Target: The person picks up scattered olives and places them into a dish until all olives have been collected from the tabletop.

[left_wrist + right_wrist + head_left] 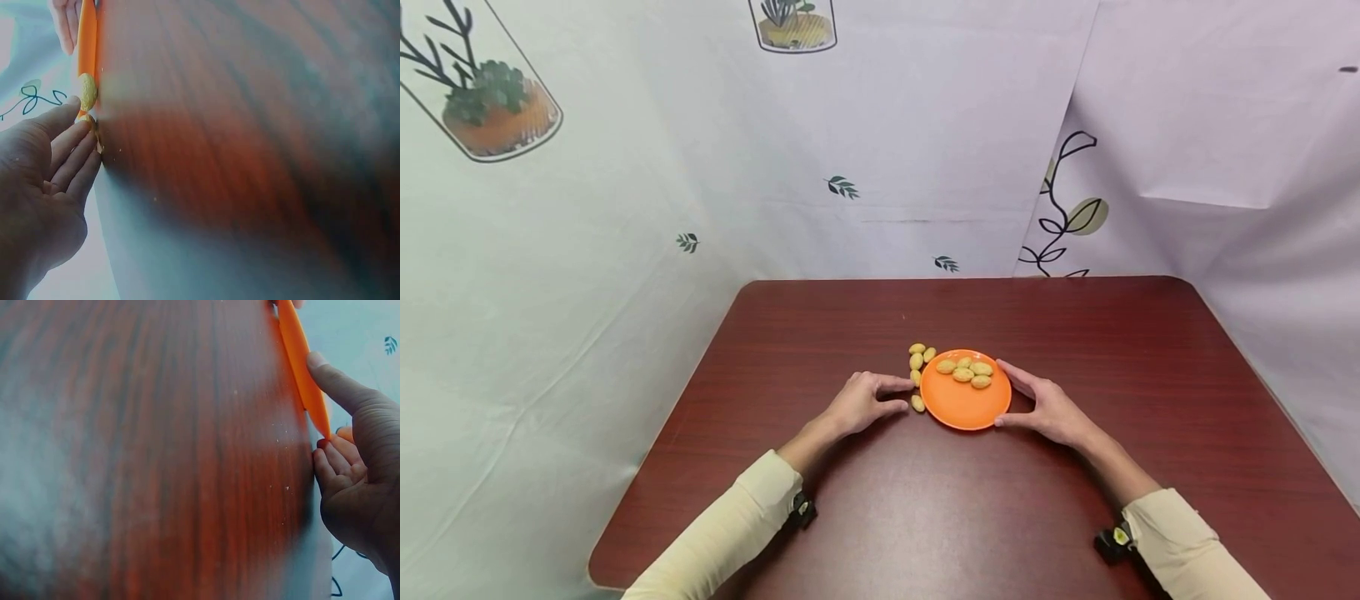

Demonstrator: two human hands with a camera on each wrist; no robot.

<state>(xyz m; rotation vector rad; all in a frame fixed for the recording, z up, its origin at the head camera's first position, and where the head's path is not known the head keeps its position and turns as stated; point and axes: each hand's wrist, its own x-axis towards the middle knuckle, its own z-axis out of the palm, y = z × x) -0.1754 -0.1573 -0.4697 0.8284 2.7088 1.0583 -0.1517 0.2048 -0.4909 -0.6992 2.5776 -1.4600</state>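
Observation:
My right hand [1052, 412] holds the right rim of a round orange plate [966, 414], thumb at the near side and fingers at the far side. In the right wrist view the thumb lies on the rim of the plate [303, 369]. Several yellow, peanut-like oval pieces [963, 375] lie together on the far half of the plate. More such pieces [916, 361] sit on the table along its left edge. My left hand [861, 404] is beside these, fingers extended, fingertips right at one rough-skinned piece [88, 92] near the plate.
The dark red-brown wooden table [940, 517] has rounded corners. Pale cloth [925, 150] with printed plants and jars hangs behind it and at both sides. A small black device sits at each cuff, like the one on the right sleeve [1111, 546].

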